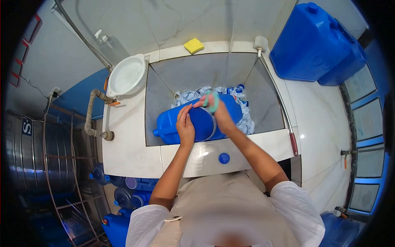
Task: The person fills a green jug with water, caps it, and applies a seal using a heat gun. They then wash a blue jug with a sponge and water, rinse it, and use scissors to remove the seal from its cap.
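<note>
A: Position of the blue jug [169, 122] to be recorded.

B: Laid on its side in the grey sink [263, 90], directly beneath both hands. Its spigot [156, 133] is pointed out past the left hand; its opposite end is extended beyond the right hand. The round blue lid [204, 125] is located between and just below the hands.

A: State of the left hand [186, 124]?

B: Fingers held together and extended, not curled; the hand is rested against the left edge of the lid.

A: And the right hand [210, 102]?

B: Placed over the far side of the jug, near the left fingertips. A teal pad [213, 101] is held in it, fingers closed about it. The exact finger grip cannot be told owing to blur.

A: Surroundings of the hands?

B: Blue-and-white striped material [247, 123] is seen beyond and to the right of the hands, bunched around the jug. A loose blue cap [224, 158] is set on the counter [193, 162], nearer the body than either hand. A yellow sponge [194, 46] is noted well beyond the hands, a white basin [126, 76] to their left, and a long-handled brush [279, 99] to their right.
</note>
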The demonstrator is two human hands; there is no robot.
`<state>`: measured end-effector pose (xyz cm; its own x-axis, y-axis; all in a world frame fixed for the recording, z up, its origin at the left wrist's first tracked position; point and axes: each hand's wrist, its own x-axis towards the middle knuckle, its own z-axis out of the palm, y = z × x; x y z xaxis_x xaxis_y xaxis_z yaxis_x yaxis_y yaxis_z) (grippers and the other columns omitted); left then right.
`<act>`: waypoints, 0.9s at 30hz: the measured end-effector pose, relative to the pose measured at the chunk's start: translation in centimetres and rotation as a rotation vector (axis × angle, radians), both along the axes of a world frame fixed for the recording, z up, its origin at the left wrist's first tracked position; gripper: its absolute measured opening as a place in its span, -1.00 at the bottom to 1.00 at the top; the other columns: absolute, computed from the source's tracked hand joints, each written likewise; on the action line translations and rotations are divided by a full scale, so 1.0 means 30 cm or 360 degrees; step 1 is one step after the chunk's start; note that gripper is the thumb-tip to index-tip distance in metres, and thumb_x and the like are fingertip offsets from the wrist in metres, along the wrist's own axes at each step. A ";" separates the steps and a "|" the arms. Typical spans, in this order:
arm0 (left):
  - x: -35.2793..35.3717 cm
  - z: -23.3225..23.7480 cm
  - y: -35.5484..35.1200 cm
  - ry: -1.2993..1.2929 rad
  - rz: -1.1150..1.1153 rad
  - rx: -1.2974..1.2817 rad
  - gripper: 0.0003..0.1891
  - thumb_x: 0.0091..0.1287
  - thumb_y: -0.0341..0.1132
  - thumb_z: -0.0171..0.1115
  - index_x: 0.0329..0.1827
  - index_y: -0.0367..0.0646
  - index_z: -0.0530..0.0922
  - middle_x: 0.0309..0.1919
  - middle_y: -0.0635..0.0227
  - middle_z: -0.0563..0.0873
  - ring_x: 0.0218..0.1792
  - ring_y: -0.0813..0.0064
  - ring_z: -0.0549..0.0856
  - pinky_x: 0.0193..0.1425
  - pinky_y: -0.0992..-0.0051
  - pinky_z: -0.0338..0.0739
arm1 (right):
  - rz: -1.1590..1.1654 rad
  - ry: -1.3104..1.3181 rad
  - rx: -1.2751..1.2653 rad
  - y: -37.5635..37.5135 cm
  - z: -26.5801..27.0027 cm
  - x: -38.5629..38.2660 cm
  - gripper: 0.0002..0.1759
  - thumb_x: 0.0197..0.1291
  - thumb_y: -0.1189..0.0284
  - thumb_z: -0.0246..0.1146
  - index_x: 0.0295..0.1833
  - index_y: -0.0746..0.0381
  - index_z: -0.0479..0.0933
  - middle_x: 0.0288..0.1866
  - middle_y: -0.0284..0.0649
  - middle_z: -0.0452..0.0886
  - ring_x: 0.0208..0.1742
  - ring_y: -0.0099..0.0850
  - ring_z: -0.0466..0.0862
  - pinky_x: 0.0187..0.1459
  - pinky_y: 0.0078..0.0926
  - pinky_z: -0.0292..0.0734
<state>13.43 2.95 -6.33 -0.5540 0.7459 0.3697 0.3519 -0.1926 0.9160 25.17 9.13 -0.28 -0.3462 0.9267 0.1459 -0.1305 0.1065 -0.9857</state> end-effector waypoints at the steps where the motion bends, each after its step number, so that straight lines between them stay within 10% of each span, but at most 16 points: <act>1: -0.012 0.014 0.010 0.0008 -0.0012 0.0009 -0.76 0.33 -0.49 0.06 0.00 -0.25 0.61 0.02 0.19 0.63 0.10 0.29 0.57 0.21 0.45 0.40 | 0.0128 0.0544 -0.0530 0.026 0.018 0.034 -0.51 0.31 0.00 0.09 -0.09 0.28 0.45 -0.27 -0.05 0.66 -0.27 -0.32 0.65 -0.21 -0.42 0.53; 10: -0.083 0.098 0.061 0.0427 -0.0586 -0.0034 -0.81 0.30 -0.41 0.15 -0.08 -0.24 0.62 -0.15 0.23 0.60 -0.03 0.35 0.56 0.13 0.45 0.38 | 0.0571 0.0430 -0.1761 -0.215 0.199 0.240 -0.37 0.20 -0.20 0.07 -0.41 0.20 0.55 -0.46 -0.05 0.67 -0.78 -0.55 0.45 -0.71 -0.73 0.29; 27: -0.051 0.077 0.065 0.0365 -0.0375 0.0089 -0.88 0.20 -0.39 0.23 -0.23 -0.18 0.63 -0.24 0.27 0.62 -0.12 0.28 0.57 0.04 0.40 0.41 | 0.0452 0.0722 -0.1788 -0.266 0.163 0.112 -0.37 0.21 -0.21 0.07 -0.35 0.20 0.56 -0.43 -0.01 0.67 -0.75 -0.53 0.50 -0.68 -0.74 0.39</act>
<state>11.90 4.91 -4.04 -0.2663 0.8186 0.5089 0.4878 -0.3409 0.8036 28.54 1.16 4.61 -0.6802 0.5163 -0.5203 -0.3633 -0.8540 -0.3725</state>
